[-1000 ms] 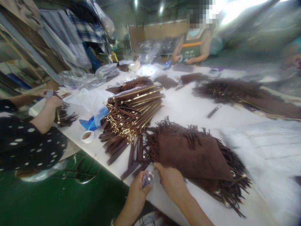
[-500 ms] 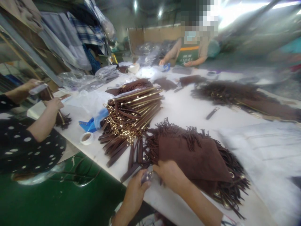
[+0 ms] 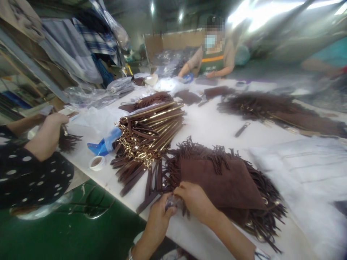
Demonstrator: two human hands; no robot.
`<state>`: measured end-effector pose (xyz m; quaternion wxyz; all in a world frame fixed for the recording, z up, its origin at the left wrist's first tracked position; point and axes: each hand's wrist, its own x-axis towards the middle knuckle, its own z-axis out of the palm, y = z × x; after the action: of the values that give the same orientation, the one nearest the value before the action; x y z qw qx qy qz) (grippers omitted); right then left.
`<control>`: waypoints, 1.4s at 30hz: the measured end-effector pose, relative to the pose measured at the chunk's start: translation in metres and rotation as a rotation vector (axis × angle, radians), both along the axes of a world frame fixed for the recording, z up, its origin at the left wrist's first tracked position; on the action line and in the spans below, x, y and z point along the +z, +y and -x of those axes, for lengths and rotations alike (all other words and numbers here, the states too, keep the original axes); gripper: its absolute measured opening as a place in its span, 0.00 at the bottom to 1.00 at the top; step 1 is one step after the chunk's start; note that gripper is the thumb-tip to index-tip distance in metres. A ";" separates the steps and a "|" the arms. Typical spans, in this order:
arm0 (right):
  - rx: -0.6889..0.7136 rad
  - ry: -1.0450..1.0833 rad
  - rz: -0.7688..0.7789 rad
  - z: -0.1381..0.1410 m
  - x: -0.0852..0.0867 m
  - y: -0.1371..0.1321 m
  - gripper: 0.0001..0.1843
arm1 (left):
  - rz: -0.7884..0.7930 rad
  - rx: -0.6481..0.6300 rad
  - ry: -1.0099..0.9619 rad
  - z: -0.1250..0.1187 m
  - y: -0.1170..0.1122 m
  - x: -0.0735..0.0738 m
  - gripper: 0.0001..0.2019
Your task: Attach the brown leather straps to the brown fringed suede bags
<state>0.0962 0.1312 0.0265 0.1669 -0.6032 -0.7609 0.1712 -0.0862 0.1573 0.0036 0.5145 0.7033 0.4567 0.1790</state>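
My left hand is closed round a small, shiny, clear-purplish piece, perhaps wrapped in plastic; its exact kind does not show. At the piece's upper end my right hand is closed in a pinch, its fingertips partly hidden. Just beyond the right hand lies a stack of brown suede fringed bags, with metal rings at its right side. Left of that stack, brown pouches with gold zips are piled up, their gold chains and brown straps hanging toward me.
A tape roll and a blue tape dispenser sit near the left table edge. At left, a co-worker's hand holds a fringed brown item. Another person works across the table. White wrapping lies at right.
My hands stay together, with the right fingers shifted slightly onto the small piece. The co-worker at left has raised and turned the fringed item. The view has shifted a little.
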 end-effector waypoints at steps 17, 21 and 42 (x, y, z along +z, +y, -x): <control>-0.132 0.170 0.111 0.010 -0.004 -0.036 0.32 | 0.135 0.078 -0.205 -0.039 0.000 -0.012 0.09; -0.095 0.217 0.096 0.006 -0.013 -0.040 0.33 | 0.128 0.083 -0.152 -0.041 -0.001 -0.020 0.11; -0.370 0.145 0.194 0.013 -0.012 -0.033 0.17 | -0.140 -0.110 0.192 -0.034 0.004 -0.021 0.16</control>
<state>0.0833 0.0982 0.0149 0.1907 -0.7320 -0.6031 0.2530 -0.0520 0.1611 -0.0176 0.4272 0.7754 0.4509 0.1139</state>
